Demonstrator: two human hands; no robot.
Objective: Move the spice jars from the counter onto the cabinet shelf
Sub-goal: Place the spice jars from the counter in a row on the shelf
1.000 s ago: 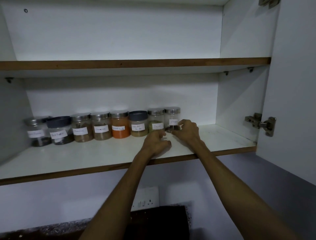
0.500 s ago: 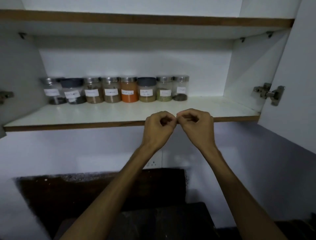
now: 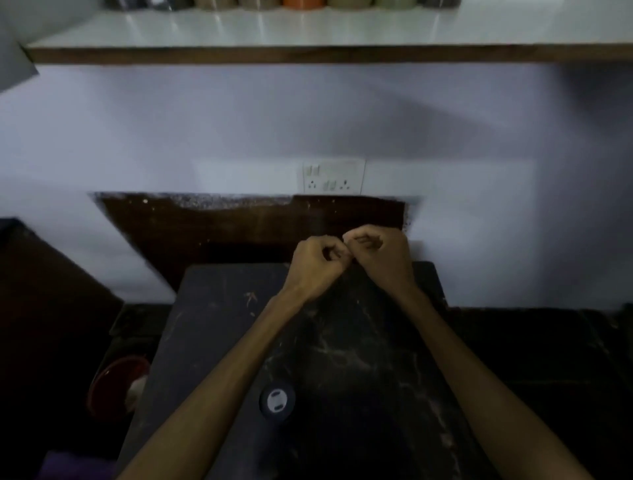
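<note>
Only the bottoms of several spice jars [image 3: 301,3] show in a row at the very top edge, standing at the back of the white cabinet shelf [image 3: 308,32]. My left hand [image 3: 317,265] and my right hand [image 3: 380,258] are low over the far end of the dark counter [image 3: 359,359], well below the shelf. Both are curled into loose fists with the knuckles touching each other. Neither holds anything. No jar is visible on the counter.
A white socket plate [image 3: 334,176] sits on the wall under the shelf. A small round dark object [image 3: 276,401] lies on the counter between my forearms. A red bowl [image 3: 116,383] stands low at the left. A cabinet door corner [image 3: 15,65] juts in at upper left.
My hands left the jars on the shelf, closed into fists and dropped to counter height. The view tilted down, so the shelf has slid to the top edge.
</note>
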